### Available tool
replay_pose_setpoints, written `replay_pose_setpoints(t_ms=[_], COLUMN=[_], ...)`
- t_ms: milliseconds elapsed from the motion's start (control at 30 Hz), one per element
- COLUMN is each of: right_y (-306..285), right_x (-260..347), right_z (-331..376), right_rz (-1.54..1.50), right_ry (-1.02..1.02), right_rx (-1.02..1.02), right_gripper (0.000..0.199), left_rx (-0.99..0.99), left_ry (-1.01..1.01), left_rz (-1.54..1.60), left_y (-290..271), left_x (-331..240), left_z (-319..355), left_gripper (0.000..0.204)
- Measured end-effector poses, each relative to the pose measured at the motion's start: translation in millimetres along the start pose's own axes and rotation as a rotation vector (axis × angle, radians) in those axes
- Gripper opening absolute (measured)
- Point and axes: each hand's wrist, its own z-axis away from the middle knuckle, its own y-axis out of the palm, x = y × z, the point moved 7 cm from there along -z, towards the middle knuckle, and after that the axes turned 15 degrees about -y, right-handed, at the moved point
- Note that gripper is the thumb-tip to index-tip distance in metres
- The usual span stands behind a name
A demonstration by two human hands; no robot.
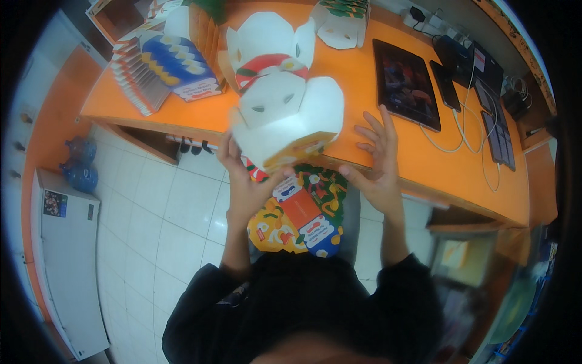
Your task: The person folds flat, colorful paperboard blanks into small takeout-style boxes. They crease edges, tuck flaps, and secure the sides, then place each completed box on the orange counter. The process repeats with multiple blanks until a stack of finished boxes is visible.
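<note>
My left hand (245, 182) grips the left side of an open paper takeaway box (288, 130), with its thumb low on the near side. This box is white inside with a yellow printed outer wall, and its flaps stand up; it is slightly blurred. Off the box's right side, my right hand (381, 161) is open with spread fingers and holds nothing. A flat, unfolded printed carton sheet (301, 209) in yellow, green, blue and orange lies on my lap below both hands. Just behind the held box, another open box (267, 39) with a red printed wall stands on the orange table (206, 121).
Stacks of flat blue-and-white cartons (182, 67) and white-and-orange cartons (136, 76) sit at the left. Another folded box (341, 27) stands at the back. A tablet (406, 85), phones (445, 85) and loose white cables (464, 136) occupy the right side.
</note>
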Motion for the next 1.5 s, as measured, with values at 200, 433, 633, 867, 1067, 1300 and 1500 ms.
replay_pose_setpoints(t_ms=[200,433,633,867,1067,1300,1500], right_y=[-3,59,75,83,92,92,93], right_x=[-4,-29,-181,-229,-207,-200,-196], right_z=[12,81,126,140,131,135,136], right_rz=[-0.142,-0.360,0.261,0.329,0.366,0.490,0.420], right_ry=[0.002,0.204,0.357,0.458,0.452,0.441,0.503], right_rx=[-0.057,0.741,0.391,0.551,0.699,0.712,0.763], right_gripper=[0.058,0.023,0.055,0.070,0.073,0.073,0.075], left_rx=[-0.076,-0.443,-0.155,0.164,0.272,0.226,0.288], left_ry=[-0.095,0.231,0.146,-0.569,-0.588,-0.537,-0.724], left_rz=[-0.088,-0.188,-0.337,-0.831,-0.508,-0.620,-0.469], left_y=[-4,-12,21,20,10,11,4], left_x=[1,-4,64,168,188,180,178], left_z=[-26,-15,44,87,79,81,78], left_gripper=[0.103,0.070,0.052,0.076,0.084,0.078,0.075])
